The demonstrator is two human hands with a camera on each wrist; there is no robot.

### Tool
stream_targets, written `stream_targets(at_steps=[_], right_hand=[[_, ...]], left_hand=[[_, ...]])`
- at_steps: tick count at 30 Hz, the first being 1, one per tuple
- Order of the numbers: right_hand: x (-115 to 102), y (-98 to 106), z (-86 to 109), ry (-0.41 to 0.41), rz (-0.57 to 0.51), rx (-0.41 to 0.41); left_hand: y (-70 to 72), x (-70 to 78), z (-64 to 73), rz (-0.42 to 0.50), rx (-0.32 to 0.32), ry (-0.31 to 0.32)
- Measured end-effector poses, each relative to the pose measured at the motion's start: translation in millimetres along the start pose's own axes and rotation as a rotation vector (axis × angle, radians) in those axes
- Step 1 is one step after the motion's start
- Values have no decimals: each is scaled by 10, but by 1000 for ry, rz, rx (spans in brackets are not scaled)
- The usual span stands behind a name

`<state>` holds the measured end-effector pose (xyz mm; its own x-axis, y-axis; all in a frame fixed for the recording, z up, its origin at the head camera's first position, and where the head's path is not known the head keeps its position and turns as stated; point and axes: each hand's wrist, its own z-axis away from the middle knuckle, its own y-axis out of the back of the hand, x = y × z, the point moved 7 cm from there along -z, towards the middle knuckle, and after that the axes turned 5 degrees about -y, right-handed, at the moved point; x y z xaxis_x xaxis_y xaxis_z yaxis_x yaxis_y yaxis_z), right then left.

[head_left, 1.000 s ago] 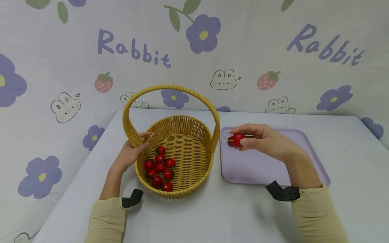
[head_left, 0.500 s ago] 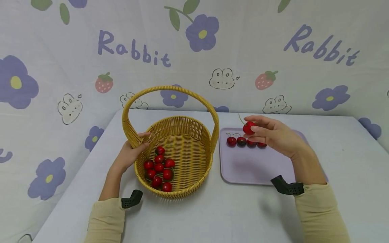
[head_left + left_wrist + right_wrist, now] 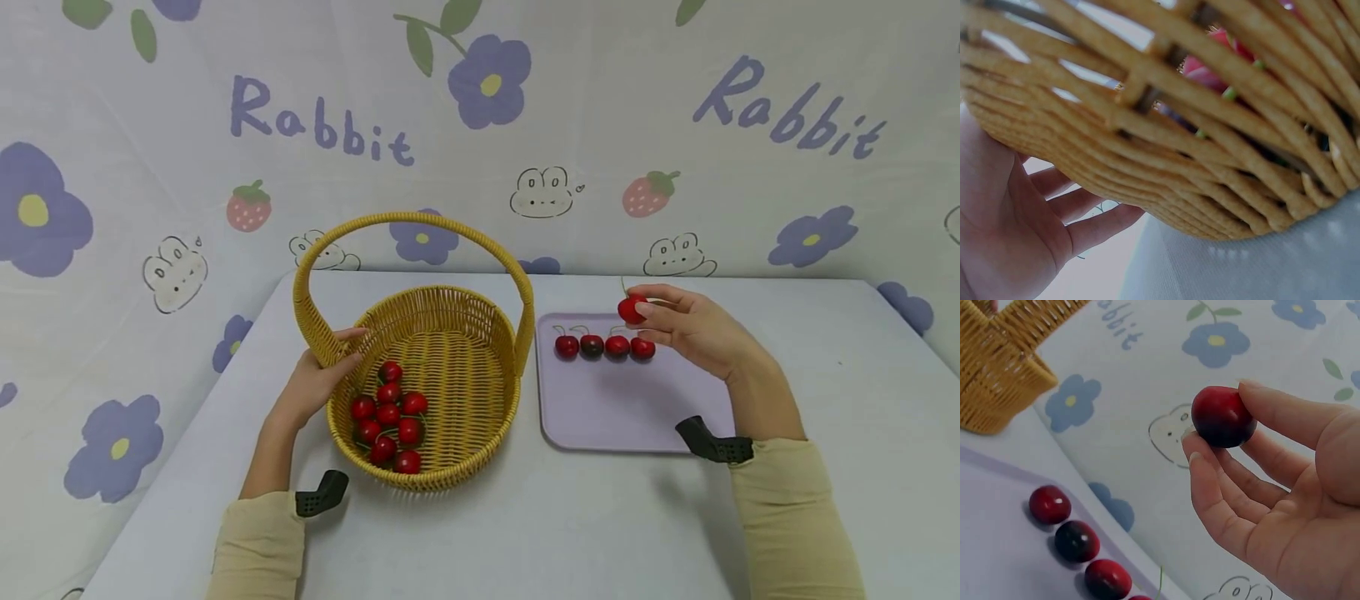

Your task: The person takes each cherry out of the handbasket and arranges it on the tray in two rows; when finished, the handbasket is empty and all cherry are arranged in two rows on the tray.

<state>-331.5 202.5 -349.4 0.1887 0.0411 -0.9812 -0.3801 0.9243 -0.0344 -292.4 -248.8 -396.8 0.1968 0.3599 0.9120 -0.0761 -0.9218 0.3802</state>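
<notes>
Pinches one cherry (image 3: 632, 309) in the right hand (image 3: 697, 329), clamped between thumb and fingertips, with the thin stem (image 3: 623, 287) pointing upward. Holds it raised over the far part of a lilac tray (image 3: 630, 417), near the right end of a row of four cherries (image 3: 617, 347). In the right wrist view, red on the upper side of the held cherry and nearly black on the lower, with the remaining fingers bent beneath.

Clasps a yellow wicker basket (image 3: 465, 392) with the left hand (image 3: 311, 383), closed on the left foot of the tall handle (image 3: 420, 218), thumb over the rim and a finger on the far side. In the left wrist view, fingers partly hidden by the wicker, and red and green glimpses through the weave, too blurred to count.

Inside the basket, nine cherries (image 3: 387, 414) in view, bunched toward the left and near side, some touching, some with green stems. Just right of the basket, the tray, flat on a white table (image 3: 525, 533), with the row of four along the far edge, each close beside the next.

At each beige sleeve (image 3: 258, 542), a black wrist mount (image 3: 322, 493). Behind the table, a pale cloth (image 3: 600, 100) printed with purple flowers (image 3: 512, 79), strawberries (image 3: 249, 210) and rabbits (image 3: 542, 196).
</notes>
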Motion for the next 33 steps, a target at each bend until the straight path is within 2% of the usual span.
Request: stream_targets(at_steps=[8, 15, 26, 33], right_hand=[[145, 216, -64, -13, -37, 55], [322, 419, -115, -84, 108, 137], [548, 626, -180, -195, 261, 244], [649, 720, -223, -195, 284, 274]], left_hand=[[16, -50, -57, 6, -1, -3], [27, -86, -105, 2, -9, -1], [46, -87, -169, 18, -6, -2], [53, -94, -206, 33, -20, -2]])
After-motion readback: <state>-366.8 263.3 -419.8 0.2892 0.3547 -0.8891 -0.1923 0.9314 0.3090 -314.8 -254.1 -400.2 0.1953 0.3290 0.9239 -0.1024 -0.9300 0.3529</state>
